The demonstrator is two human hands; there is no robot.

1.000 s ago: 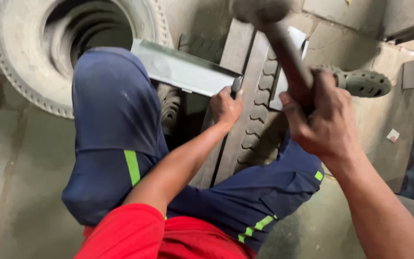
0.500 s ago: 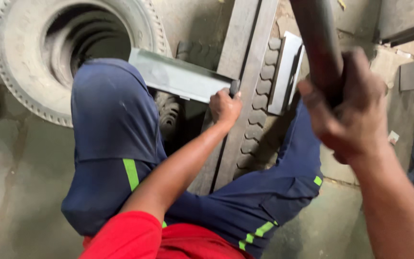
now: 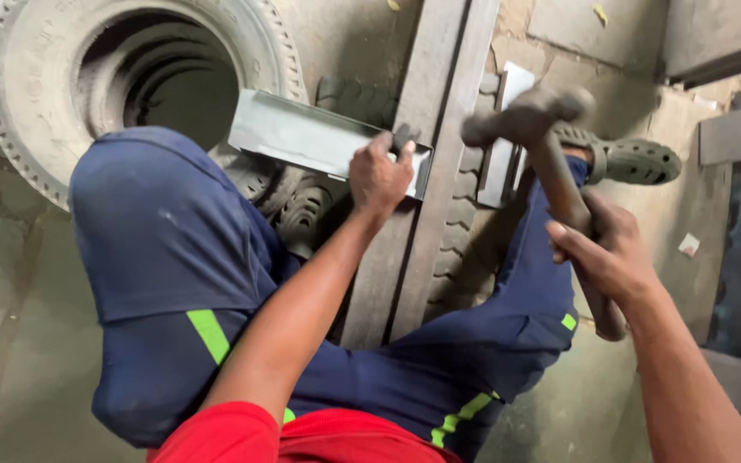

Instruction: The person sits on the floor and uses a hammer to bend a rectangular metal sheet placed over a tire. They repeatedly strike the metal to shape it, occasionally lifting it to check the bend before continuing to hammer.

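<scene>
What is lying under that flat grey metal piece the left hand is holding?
The metal piece rests across tyre tread strips and a long steel beam. The left hand covers its end, hiding the contact there. Whatever lies below its middle is hidden.

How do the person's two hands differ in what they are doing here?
The left hand presses down on the end of a flat grey metal plate, low against the wooden beam; the right hand is raised, wrapped round the handle of a hammer. The left grip lies flat over the plate's edge, the right is a closed fist. Both are bare.
</scene>
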